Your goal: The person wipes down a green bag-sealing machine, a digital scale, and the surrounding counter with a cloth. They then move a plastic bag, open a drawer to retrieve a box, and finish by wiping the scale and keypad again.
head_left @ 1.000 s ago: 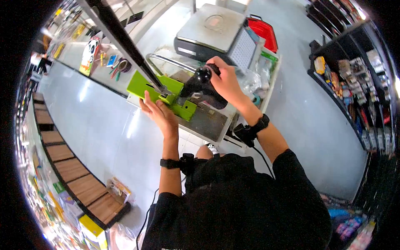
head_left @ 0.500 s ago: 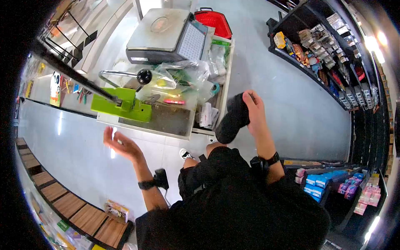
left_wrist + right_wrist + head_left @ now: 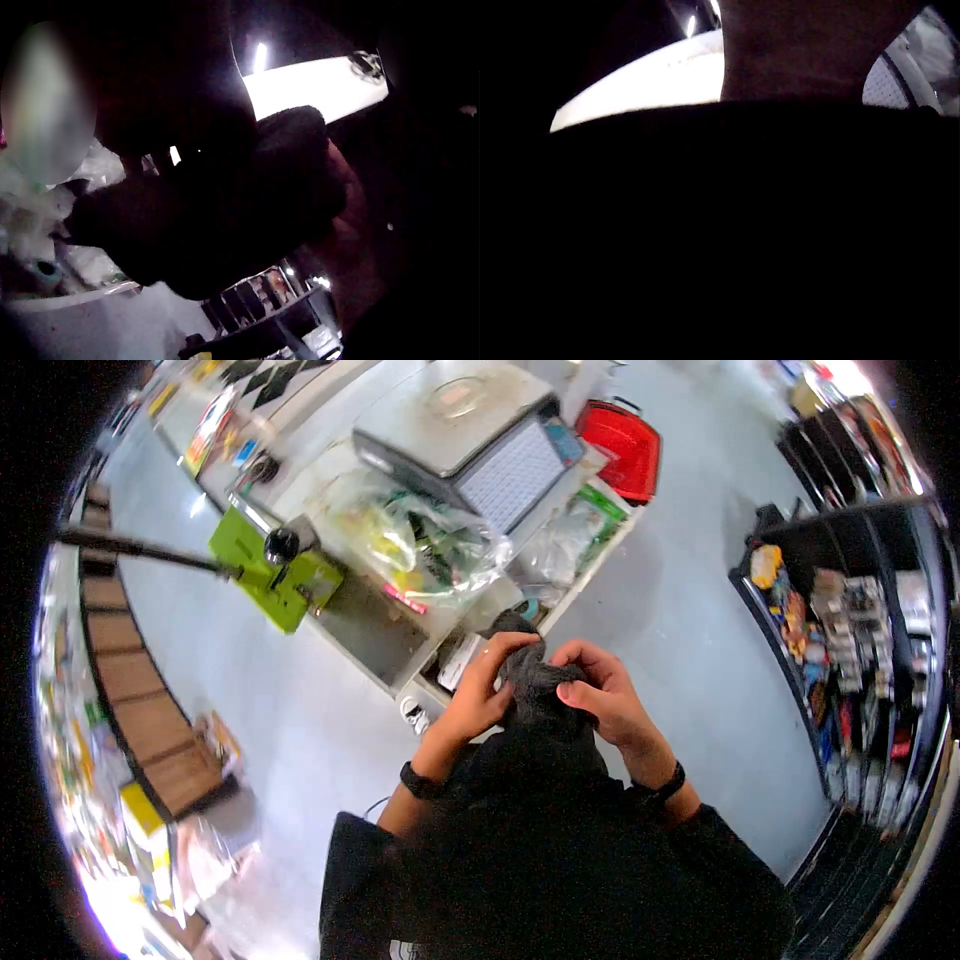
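Observation:
In the head view a dark grey, soft knitted sock bundle (image 3: 537, 685) is held close in front of my body. My left hand (image 3: 475, 698) grips it from the left, fingers curled over its top. On the other side my right hand (image 3: 618, 705) pinches its edge between thumb and fingers. The left wrist view has the sock (image 3: 202, 225) as a dark silhouette, with fingers of a hand (image 3: 346, 180) at its right end. Darkness fills most of the right wrist view.
A green lever press (image 3: 250, 560) with a black ball knob sits on the counter's left corner. Beside it lie a clear plastic bag (image 3: 420, 550) and a weighing scale (image 3: 460, 420). Behind stands a red basket (image 3: 622, 452). Stocked shelves (image 3: 850, 630) line the right side.
My right hand has left the press's lever and brought the sock bundle in front of my body. My left hand has come over from the left and taken hold of it too.

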`<action>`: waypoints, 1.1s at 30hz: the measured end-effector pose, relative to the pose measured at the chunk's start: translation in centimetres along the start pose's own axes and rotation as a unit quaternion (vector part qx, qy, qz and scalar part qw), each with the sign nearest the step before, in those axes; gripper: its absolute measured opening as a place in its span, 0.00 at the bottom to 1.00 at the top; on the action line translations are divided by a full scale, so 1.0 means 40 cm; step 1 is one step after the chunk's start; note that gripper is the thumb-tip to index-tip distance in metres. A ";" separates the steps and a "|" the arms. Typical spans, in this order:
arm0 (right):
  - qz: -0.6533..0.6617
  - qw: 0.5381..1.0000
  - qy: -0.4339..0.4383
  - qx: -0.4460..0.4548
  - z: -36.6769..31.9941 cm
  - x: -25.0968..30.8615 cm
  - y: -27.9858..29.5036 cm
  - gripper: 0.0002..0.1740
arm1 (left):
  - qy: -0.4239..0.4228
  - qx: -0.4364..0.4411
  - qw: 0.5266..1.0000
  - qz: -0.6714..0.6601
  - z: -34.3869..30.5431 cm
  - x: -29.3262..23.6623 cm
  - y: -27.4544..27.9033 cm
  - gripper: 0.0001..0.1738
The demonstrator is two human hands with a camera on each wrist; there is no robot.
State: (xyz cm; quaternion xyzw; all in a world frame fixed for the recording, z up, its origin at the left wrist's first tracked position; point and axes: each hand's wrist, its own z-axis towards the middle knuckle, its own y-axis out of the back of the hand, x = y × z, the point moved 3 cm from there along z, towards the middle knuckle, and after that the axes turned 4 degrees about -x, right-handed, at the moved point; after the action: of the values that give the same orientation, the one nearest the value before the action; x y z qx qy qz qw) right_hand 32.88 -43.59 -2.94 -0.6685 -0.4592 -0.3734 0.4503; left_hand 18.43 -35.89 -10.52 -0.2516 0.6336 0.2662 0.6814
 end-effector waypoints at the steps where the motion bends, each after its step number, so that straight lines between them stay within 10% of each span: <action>1: -0.005 1.000 -0.011 0.022 0.016 0.002 0.014 0.14 | 0.034 -0.034 0.997 -0.053 -0.012 0.011 -0.014 0.22; 3: -0.307 0.902 0.302 0.022 0.045 0.032 0.024 0.11 | 0.054 -0.101 0.987 -0.116 -0.037 -0.029 -0.044 0.20; 4: -0.307 0.901 0.303 0.043 0.068 0.026 0.022 0.11 | 0.068 -0.141 0.971 -0.178 -0.043 -0.041 -0.049 0.19; 8: -0.171 0.956 0.215 0.100 0.098 -0.053 -0.025 0.18 | 0.198 -0.259 0.929 -0.174 -0.104 0.025 -0.063 0.20; 10: -0.212 0.954 0.165 0.130 0.085 -0.089 -0.062 0.21 | 0.124 -0.181 0.969 -0.115 -0.105 0.023 -0.034 0.20; 12: -0.225 0.959 0.153 0.083 0.095 -0.110 -0.059 0.20 | 0.121 -0.124 0.983 -0.059 -0.091 0.098 -0.029 0.21; 21: 0.096 0.956 -0.004 -0.277 0.203 -0.067 0.127 0.15 | 0.105 -0.433 0.859 0.251 -0.036 0.153 0.206 0.12; 25: -0.056 0.986 -0.068 -0.144 0.332 -0.061 0.201 0.19 | 0.102 -0.427 0.807 0.394 0.109 0.148 0.301 0.16; 28: 0.048 0.948 -0.316 0.006 0.434 -0.164 0.256 0.20 | 0.126 -0.433 0.739 0.501 0.210 0.184 0.336 0.19; 33: 0.217 0.870 -0.416 0.149 0.576 -0.228 0.211 0.25 | 0.211 -0.353 0.723 0.555 0.255 0.234 0.366 0.12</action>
State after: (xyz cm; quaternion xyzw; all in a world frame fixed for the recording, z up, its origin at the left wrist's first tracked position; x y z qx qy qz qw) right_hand 40.13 -25.82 -20.73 -0.7698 -0.4978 0.1195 0.3811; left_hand 16.42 -17.84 -19.22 -0.1269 0.6476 0.7413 0.1224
